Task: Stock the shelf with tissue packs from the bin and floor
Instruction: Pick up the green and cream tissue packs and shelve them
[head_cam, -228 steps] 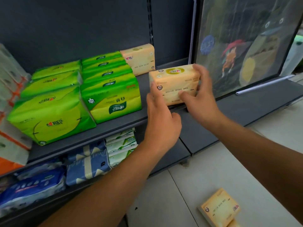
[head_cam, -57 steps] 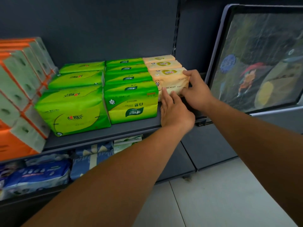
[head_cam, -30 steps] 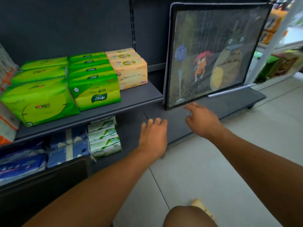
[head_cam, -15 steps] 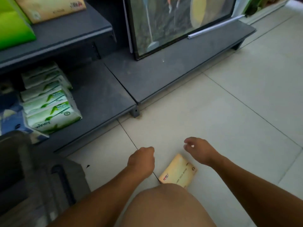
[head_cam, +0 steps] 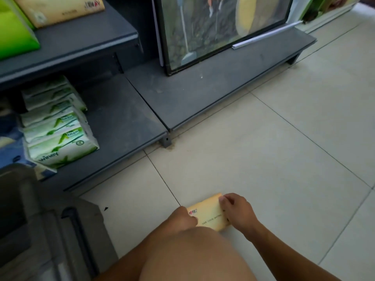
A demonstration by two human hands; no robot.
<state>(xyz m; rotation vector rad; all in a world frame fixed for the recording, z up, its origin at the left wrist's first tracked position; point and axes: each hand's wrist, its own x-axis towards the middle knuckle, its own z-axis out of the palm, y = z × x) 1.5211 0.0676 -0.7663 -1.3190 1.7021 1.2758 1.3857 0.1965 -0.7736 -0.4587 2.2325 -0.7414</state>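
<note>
1. Item: one yellow tissue pack (head_cam: 209, 217). It lies flat on the floor (head_cam: 274, 159) in front of the base shelf (head_cam: 121, 122), well apart from its front edge and just beyond the person's knee (head_cam: 186, 258).
2. Hands: the left hand (head_cam: 181, 219) has curled fingers on the pack's left end. The right hand (head_cam: 236, 211) has its fingers curled over the right end. Both grasp the pack, and no lift is evident.
3. Step in hand, as judged: pick-up of the floor pack, with the grip only just made.
4. Next move, as judged: raise the pack with an even two-handed hold, since the wrap looks soft. Then stand and set it on the upper shelf (head_cam: 85, 43) above the base shelf, by the matching yellow shelf pack (head_cam: 60, 9) next to a green pack (head_cam: 14, 31).
5. Change from half a second earlier: both hands hung above the pack without touching it, and the left was a loose fist. Now both are on it, and the pack lies in the same spot.
6. Other stock: green-and-white packs (head_cam: 58, 136) sit on the left part of the base shelf. A dark bin (head_cam: 50, 230) stands in front of its left end.
</note>
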